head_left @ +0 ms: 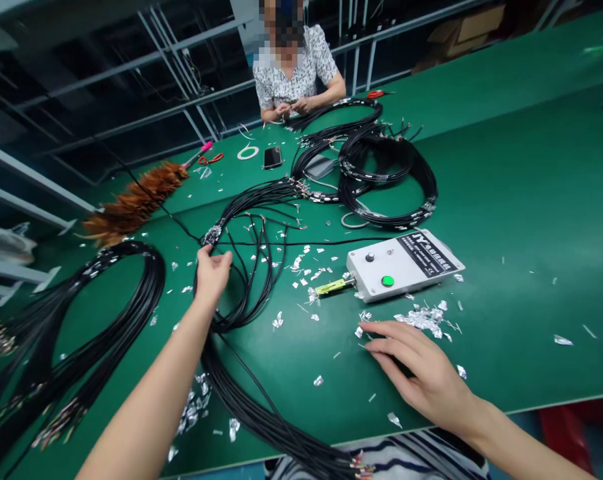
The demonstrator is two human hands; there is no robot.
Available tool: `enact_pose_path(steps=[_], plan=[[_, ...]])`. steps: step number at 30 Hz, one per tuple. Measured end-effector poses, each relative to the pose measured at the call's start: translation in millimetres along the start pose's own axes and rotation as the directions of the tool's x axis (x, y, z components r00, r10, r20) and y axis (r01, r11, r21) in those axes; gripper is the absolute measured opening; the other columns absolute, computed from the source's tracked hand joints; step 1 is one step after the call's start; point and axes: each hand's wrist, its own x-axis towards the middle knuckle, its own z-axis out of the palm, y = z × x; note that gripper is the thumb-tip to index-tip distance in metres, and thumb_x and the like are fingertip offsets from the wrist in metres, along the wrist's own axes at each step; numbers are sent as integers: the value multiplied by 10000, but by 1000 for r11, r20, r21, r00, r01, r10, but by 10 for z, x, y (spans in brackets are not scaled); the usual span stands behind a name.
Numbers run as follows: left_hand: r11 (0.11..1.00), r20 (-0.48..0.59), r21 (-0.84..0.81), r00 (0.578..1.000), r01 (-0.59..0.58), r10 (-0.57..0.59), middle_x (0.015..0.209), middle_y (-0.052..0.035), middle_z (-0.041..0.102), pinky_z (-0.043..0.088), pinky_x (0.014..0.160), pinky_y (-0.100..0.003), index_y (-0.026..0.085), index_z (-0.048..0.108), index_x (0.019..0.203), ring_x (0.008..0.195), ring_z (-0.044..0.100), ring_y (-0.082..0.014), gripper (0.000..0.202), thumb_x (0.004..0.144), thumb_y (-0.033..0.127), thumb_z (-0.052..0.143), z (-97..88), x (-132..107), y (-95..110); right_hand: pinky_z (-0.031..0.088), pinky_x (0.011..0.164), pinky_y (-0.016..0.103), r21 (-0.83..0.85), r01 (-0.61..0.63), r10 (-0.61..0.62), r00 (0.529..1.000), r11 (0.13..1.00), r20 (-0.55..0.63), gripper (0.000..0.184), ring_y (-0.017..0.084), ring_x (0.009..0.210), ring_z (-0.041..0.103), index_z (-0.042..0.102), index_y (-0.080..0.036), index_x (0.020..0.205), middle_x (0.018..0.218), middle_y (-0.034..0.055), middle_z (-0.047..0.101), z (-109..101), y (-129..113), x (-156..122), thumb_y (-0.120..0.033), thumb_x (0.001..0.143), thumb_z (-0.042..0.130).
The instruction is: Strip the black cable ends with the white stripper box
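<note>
My left hand [213, 273] reaches out to a coiled bundle of black cables [239, 320]. Its fingers curl at the bundle beside a silvery tied section [212, 235], while the thumb sticks out to the right; part of the grip is hidden. My right hand [416, 367] is low over the green table, fingers stretched and apart, its tips by small foil scraps [359, 331]. Just beyond it lies a white control box [404, 265] with a green button, a black knob and a yellow-green clip-like tip [331, 287] at its left end.
Across the table a person [299, 73] handles something small near more cable coils [424, 177]. A cable bundle [151, 280] lies at the left. An orange-brown feather duster [136, 200], red-handled scissors [211, 159], a tape roll [248, 153] and a phone [272, 157] are farther back.
</note>
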Motion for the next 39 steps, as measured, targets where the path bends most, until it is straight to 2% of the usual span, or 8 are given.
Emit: enact_pose_path(steps=[3,6,8,19,29,31,35,39], plan=[[990,295,38,948,-139,122,847,-10,631,486,846,-317,208,622,868,866,616,-184,116,765,161,647,-35,-606,-20,587,791,375,7,-20,20,1000,1000,19,162,212,919,709,655,-193,941,1068,93,737,4,0,-2,-78,892,552],[860,939,80,327,-504,104,946,-35,661,479,876,-360,219,656,903,957,618,-224,140,834,125,578,-246,-1204,95,586,775,365,21,-35,34,998,999,49,156,211,921,709,651,-187,946,1074,99,734,7,3,3,-76,896,553],[748,975,170,220,-642,-33,920,-50,655,468,894,-409,201,644,855,942,625,-246,212,818,38,514,-399,-1409,176,586,775,362,29,-40,38,996,999,75,153,211,934,707,644,-185,959,1082,102,731,8,8,1,-76,901,554],[599,943,238,329,-765,46,922,-83,647,474,822,-393,188,617,872,882,625,-259,253,821,30,425,-385,-1378,503,562,845,319,309,-295,238,948,904,211,99,170,965,686,636,-203,982,1012,58,727,76,-150,57,-160,935,561],[671,999,17,45,-741,25,755,-18,678,395,582,-261,208,618,785,687,630,-192,141,807,79,566,-190,-1559,812,538,881,318,449,-421,181,855,788,486,215,170,981,671,667,-176,1058,1041,74,728,154,-341,103,-172,966,473],[786,989,47,141,-616,52,761,-9,668,389,583,-243,213,619,801,694,617,-169,159,872,122,509,-204,-1478,775,517,950,327,486,-390,39,809,782,586,267,181,1080,653,668,-172,1124,1130,85,720,121,-401,127,-142,955,464],[943,855,110,513,-315,72,769,10,600,399,627,-237,216,571,888,712,544,-147,233,978,311,378,-226,-1270,597,473,1032,287,511,-432,-151,636,743,756,305,171,1180,629,685,-195,1182,1251,64,689,74,-515,172,-150,957,484],[983,852,54,522,-176,47,739,23,543,402,648,-251,204,540,908,700,503,-146,204,964,330,390,3,-1311,517,508,969,231,547,-394,-194,653,739,732,284,169,1084,690,723,-190,1122,1168,53,731,165,-587,177,-109,909,554]])
